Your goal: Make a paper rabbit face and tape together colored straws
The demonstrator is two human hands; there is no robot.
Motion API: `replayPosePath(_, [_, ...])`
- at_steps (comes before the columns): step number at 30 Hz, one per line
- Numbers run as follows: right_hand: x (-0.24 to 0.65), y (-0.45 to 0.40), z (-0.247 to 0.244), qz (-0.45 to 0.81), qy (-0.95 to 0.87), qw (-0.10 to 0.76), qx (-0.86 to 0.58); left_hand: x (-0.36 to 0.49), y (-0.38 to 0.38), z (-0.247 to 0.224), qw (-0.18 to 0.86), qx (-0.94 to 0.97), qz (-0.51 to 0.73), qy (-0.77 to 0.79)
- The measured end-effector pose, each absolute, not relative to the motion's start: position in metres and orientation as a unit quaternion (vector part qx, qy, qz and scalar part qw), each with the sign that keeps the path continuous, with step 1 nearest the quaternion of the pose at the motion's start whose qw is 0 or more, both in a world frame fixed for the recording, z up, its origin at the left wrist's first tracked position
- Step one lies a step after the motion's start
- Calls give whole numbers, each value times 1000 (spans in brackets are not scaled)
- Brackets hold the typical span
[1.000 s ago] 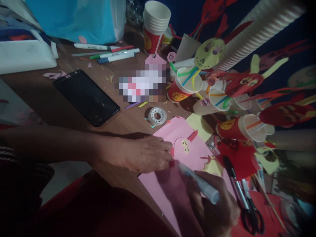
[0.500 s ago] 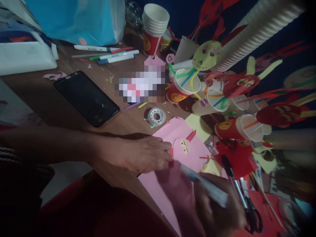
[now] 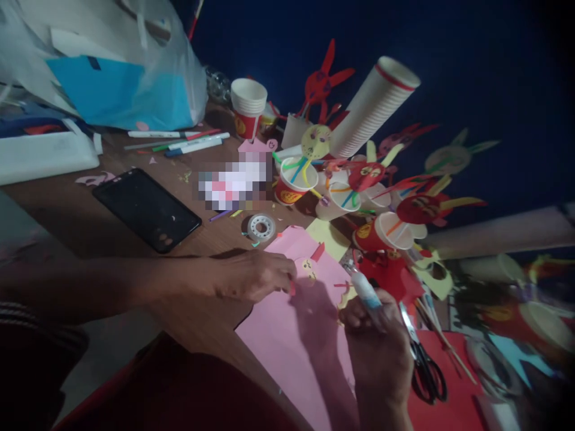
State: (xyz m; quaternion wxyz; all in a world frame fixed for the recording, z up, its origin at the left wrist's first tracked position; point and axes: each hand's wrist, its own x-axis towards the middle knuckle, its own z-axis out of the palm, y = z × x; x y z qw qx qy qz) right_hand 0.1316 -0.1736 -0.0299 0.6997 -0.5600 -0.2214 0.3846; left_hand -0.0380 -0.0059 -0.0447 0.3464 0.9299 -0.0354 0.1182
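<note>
My left hand (image 3: 258,276) rests at the near-left edge of a pink paper sheet (image 3: 291,335), its fingertips pinched on a small red paper strip (image 3: 293,288). Beside those fingertips lies a pink paper face (image 3: 309,269) with drawn yellow eyes and a red ear. My right hand (image 3: 380,326) is closed round a slim white glue tube (image 3: 366,290) with blue print, raised over the sheet's right side. The tube's narrow clear tip points up and away, apart from the face. Black-handled scissors (image 3: 424,365) lie right of this hand.
A black phone (image 3: 148,209) and a tape roll (image 3: 261,227) lie left of the paper. Paper cups (image 3: 296,185) with straw-mounted paper faces line the back right, near a tall cup stack (image 3: 375,108). Markers (image 3: 197,145) lie before a plastic bag (image 3: 121,90). Red paper (image 3: 449,401) lies at right.
My right hand has moved up and turned the glue tube, so its tip now points away from the paper face. My left hand stays at the red strip. The camera view has shifted.
</note>
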Motion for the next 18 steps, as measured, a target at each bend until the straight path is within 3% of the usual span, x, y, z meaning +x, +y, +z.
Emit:
replayPosePath(5, [126, -172, -33, 459, -184, 706, -506, -35, -4, -45, 405, 898, 171, -18])
replayPosePath(18, [120, -174, -39, 507, -196, 723, -427, -33, -13, -42, 403, 898, 176, 8])
